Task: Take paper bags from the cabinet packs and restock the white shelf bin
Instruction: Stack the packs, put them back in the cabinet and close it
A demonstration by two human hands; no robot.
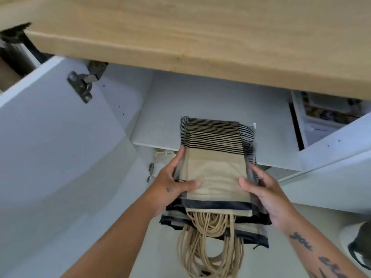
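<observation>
Both hands clasp a pack of paper bags (215, 177) at the cabinet shelf (200, 109) edge: left hand (170, 189) and right hand (265, 195) grip its sides, thumbs on top, twine handles (208, 243) dangling.

A: Any writing to read here?
B: None that comes out clear. The right forearm (313, 248) bears dark script letters, but they are too blurred to make out.
A: And the left hand (170, 187)?
B: It has a small dark mark near the thumb, with no legible letters.
A: What about the pack of paper bags (216, 177)?
B: Only black stripes on tan paper, with no readable print.
A: Anything on the right?
B: Something colourful lies in the clear bin (321, 115), too blurred to read.
</observation>
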